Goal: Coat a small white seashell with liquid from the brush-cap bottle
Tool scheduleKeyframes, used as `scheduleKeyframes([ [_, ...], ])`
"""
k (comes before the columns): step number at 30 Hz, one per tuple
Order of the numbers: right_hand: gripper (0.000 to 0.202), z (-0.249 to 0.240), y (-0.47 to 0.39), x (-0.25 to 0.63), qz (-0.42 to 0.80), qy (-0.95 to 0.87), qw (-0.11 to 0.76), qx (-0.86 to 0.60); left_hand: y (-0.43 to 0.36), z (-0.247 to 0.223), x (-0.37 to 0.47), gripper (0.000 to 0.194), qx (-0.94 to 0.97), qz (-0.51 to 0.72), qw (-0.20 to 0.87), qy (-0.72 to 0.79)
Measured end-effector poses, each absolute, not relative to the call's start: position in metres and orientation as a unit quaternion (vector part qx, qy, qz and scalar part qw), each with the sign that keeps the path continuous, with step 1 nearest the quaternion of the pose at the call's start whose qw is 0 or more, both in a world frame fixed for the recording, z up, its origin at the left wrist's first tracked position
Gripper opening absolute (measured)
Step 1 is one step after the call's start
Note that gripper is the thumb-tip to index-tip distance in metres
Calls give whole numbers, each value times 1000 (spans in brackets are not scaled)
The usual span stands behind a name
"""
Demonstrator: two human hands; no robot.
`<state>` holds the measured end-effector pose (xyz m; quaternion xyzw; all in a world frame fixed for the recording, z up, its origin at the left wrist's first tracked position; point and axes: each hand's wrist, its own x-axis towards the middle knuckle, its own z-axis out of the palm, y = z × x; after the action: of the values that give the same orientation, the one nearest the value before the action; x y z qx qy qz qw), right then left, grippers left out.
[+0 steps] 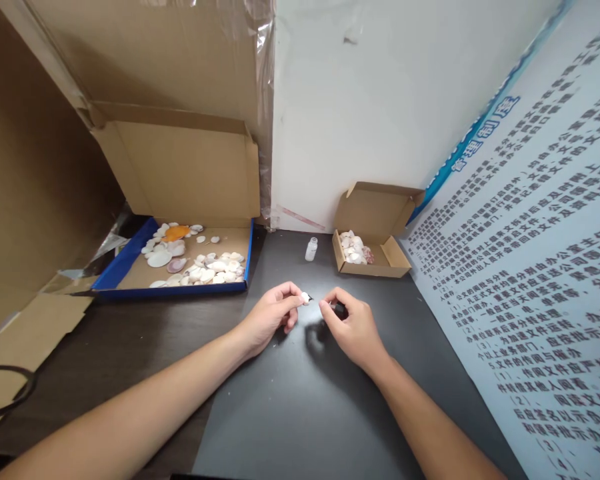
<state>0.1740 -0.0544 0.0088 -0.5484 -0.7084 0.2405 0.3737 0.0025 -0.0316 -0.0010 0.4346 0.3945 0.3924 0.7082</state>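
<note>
A small white seashell (305, 298) is pinched between the thumb and forefinger of my left hand (275, 308), with a dark spot at its right edge. My right hand (347, 323) grips a black bottle cap (339, 310), perhaps with a brush on it, close to the shell; its tip is too small to make out. A gap shows between the two hands. Beyond them a small whitish bottle (311, 249) stands upright on the dark grey mat (280, 413), its neck apparently uncapped.
At the left lies an open blue-edged cardboard box (175, 291) with many white shells and an orange piece (177, 233). A smaller open carton (375, 269) at the right holds shells. A printed panel (530, 267) borders the right side; a black cable (30, 380) lies lower left.
</note>
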Motion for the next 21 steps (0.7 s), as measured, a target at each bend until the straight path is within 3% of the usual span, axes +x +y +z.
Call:
scheduleKeyframes([
  [21, 12, 12, -56, 173, 222, -729, 373, -530, -31, 0, 1, 12, 483, 374, 681, 404],
])
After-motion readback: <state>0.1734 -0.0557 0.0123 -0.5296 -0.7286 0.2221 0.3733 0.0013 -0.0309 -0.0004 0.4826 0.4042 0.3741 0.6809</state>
